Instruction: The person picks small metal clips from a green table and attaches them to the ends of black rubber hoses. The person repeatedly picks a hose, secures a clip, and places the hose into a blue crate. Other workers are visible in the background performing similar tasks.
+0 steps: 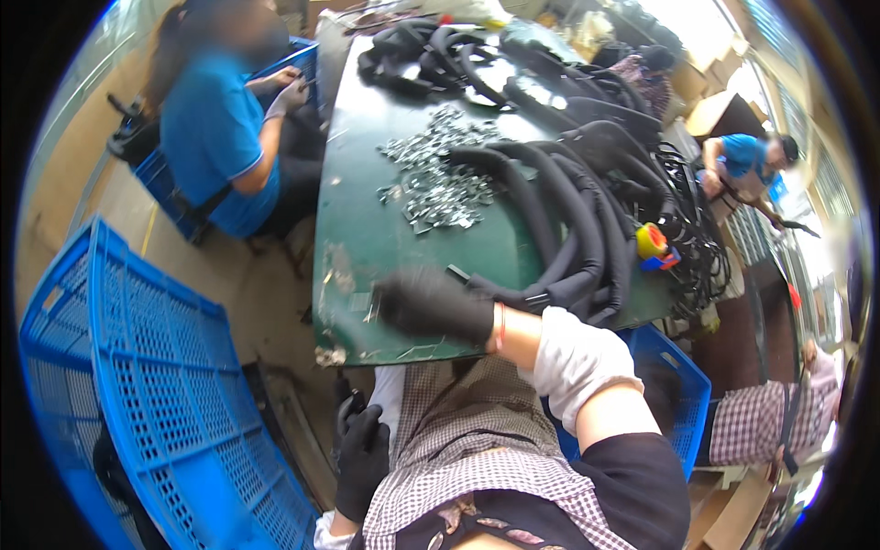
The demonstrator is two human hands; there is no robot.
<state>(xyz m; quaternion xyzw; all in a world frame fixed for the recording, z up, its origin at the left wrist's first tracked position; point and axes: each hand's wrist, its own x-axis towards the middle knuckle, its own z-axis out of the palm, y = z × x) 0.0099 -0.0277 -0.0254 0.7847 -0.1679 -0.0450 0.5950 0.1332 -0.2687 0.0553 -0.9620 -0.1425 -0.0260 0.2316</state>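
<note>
My right hand (pixel 433 307), in a black glove, reaches over the near edge of the green table (pixel 357 220). It is smeared by motion, so its fingers and anything in them do not show clearly. Just beyond it lie thick black foam-like tubes (pixel 591 229), bent in curves, and a small metal-coloured piece shows near the hand. Low beside my lap, my left hand (pixel 362 463), also black-gloved, is closed with fingers curled around something dark that I cannot make out. A pile of small silvery metal parts (pixel 445 174) is spread over the table's middle.
Blue plastic crates (pixel 165 403) stand at my left, and another blue crate (pixel 674 390) is at my right. Thin black cords (pixel 706 247) hang over the table's right side by red-and-yellow tape rolls (pixel 652 242). A person in blue (pixel 215 137) sits at the left; others work at the right.
</note>
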